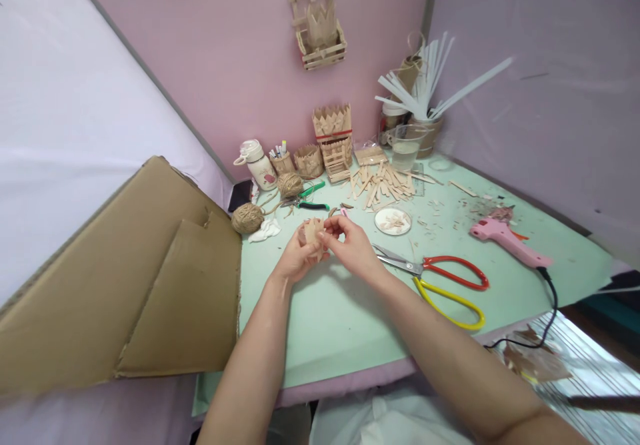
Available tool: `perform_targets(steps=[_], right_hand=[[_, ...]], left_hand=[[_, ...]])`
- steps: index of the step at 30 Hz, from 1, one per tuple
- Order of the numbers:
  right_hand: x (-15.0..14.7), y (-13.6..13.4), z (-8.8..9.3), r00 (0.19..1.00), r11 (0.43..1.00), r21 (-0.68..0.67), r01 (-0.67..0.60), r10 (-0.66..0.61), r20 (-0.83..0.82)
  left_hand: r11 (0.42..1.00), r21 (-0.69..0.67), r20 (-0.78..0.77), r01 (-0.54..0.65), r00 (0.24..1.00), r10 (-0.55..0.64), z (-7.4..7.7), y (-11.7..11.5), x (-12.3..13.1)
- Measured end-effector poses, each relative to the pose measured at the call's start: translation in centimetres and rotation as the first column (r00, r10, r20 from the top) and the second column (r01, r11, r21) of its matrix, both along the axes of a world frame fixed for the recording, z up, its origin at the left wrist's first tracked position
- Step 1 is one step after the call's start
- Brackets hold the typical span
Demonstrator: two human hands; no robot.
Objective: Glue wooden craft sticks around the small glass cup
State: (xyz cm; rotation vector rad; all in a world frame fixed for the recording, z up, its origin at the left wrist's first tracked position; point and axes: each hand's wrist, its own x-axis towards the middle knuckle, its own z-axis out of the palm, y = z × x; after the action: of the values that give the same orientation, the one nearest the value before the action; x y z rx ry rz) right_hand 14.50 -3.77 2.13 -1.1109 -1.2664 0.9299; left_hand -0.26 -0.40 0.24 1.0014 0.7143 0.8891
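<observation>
Above the middle of the table, my left hand (pixel 296 256) is closed around a small craft piece of pale wooden sticks (pixel 314 233). My right hand (pixel 351 245) pinches at the right side of that same piece, thumb and fingertips together. Anything tiny between those fingertips is too small to make out. Just right of my right wrist lie large scissors (pixel 415 268) with one red and one yellow handle, blades apart. Beyond my hands is a small white dish (pixel 393 221) holding wood scraps.
A pink glue gun (pixel 511 239) with a black cord rests at the right. Loose craft sticks (pixel 383 183), a cup of liquid (pixel 405 148), pliers (pixel 313 204), twine balls (pixel 247 219) and a white bottle (pixel 257 165) stand farther back. A cardboard box (pixel 185 298) borders the left.
</observation>
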Motion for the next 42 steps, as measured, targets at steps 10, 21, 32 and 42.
perform_targets(steps=[10, 21, 32, 42], right_hand=[[0.34, 0.22, 0.38, 0.966, 0.99, -0.11, -0.087, 0.056, -0.253], [-0.17, 0.1, 0.0, 0.965, 0.991, -0.127, -0.035, 0.001, -0.261], [-0.45, 0.4, -0.53, 0.938, 0.98, -0.194, -0.03, -0.04, -0.346], [0.36, 0.27, 0.26, 0.97, 0.994, -0.108, 0.0, -0.027, -0.243]], left_hand=[[0.999, -0.024, -0.015, 0.044, 0.999, -0.045, -0.05, -0.19, 0.15], [0.998, -0.037, -0.003, 0.04, 0.999, -0.04, -0.05, -0.03, 0.19], [0.998, -0.06, -0.039, 0.024, 0.999, -0.026, -0.12, -0.16, 0.5], [0.999, -0.006, -0.025, 0.037, 0.999, -0.037, 0.08, -0.11, 0.43]])
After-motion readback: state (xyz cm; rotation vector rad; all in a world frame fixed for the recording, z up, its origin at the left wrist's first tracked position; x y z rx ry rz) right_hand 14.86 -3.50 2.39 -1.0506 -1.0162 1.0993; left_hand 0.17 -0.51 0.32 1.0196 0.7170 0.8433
